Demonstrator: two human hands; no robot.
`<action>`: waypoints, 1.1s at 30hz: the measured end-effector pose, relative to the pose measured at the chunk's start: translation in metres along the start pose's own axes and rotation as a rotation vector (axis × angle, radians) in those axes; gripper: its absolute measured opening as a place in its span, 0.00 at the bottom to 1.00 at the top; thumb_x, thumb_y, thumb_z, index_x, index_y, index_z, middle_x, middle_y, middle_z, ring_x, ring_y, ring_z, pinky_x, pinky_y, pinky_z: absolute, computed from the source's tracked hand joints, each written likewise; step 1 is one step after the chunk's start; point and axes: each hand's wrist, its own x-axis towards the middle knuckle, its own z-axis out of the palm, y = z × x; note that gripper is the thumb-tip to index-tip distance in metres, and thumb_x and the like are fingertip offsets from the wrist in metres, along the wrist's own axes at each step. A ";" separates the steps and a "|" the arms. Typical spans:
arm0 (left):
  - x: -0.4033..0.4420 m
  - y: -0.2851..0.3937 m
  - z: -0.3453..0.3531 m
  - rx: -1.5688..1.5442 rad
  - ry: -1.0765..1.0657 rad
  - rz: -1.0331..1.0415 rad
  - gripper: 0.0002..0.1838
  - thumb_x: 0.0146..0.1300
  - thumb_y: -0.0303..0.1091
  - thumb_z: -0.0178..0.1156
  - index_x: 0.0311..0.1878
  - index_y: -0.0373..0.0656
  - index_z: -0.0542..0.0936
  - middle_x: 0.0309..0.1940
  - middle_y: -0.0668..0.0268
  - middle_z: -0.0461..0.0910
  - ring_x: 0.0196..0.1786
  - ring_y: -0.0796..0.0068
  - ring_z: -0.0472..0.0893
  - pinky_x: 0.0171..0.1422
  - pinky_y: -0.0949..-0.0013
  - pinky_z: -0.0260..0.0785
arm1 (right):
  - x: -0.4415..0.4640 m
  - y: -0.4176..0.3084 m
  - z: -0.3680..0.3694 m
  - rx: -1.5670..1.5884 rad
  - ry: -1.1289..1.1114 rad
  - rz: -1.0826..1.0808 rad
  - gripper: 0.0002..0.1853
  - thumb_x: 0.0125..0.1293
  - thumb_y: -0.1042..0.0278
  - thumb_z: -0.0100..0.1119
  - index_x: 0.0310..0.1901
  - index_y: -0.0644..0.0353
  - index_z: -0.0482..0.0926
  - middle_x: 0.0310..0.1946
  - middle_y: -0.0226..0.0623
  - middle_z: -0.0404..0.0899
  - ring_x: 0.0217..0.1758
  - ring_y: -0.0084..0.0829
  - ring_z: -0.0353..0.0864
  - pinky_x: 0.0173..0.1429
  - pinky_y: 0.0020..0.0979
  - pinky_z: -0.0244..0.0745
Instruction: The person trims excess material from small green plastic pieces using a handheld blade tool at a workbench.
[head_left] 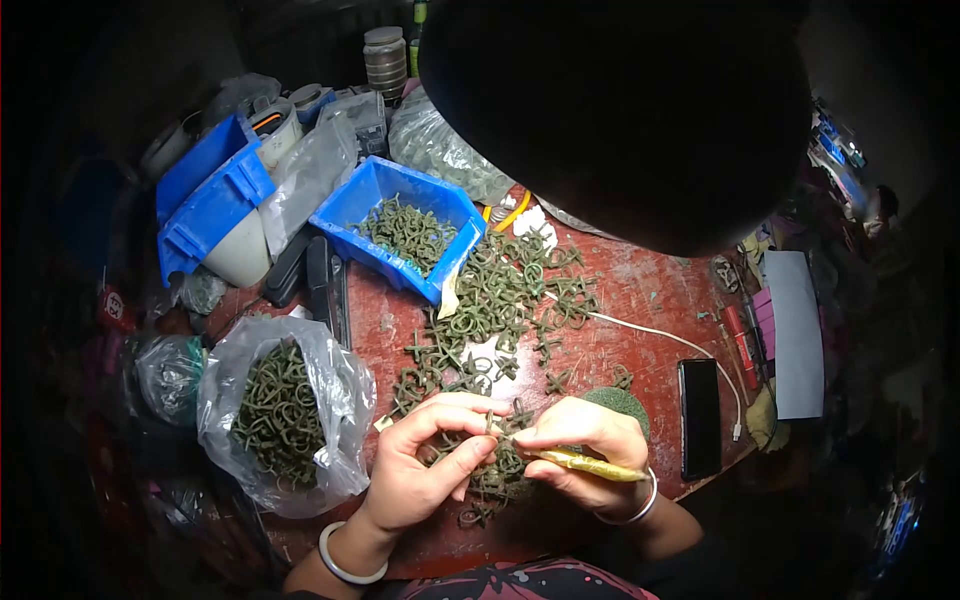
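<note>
My left hand (432, 458) is closed, pinching a small dark green ring-shaped piece (492, 424) between thumb and fingers. Close against it, my right hand (590, 440) grips a slim yellow-handled tool (585, 463); its tip is hidden at the fingers, so its exact kind does not show. Under and beyond both hands spreads a heap of similar green pieces (480, 300), many with rings and cross shapes. A round green pad (622, 402) lies partly behind my right hand.
A blue bin (335, 215) of green pieces stands behind the heap. At left is a clear plastic bag (350, 400) full of them. A phone (700, 418), white cable (655, 330) and red marker (740, 345) lie right. A dark round shape (620, 120) blocks the upper view.
</note>
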 end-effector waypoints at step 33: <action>0.001 0.003 0.001 -0.600 0.021 -0.288 0.20 0.64 0.22 0.58 0.59 0.37 0.67 0.51 0.49 0.77 0.37 0.74 0.80 0.21 0.85 0.68 | -0.005 0.003 -0.006 -0.049 0.147 0.069 0.14 0.55 0.76 0.70 0.44 0.65 0.81 0.34 0.42 0.84 0.32 0.32 0.83 0.37 0.29 0.76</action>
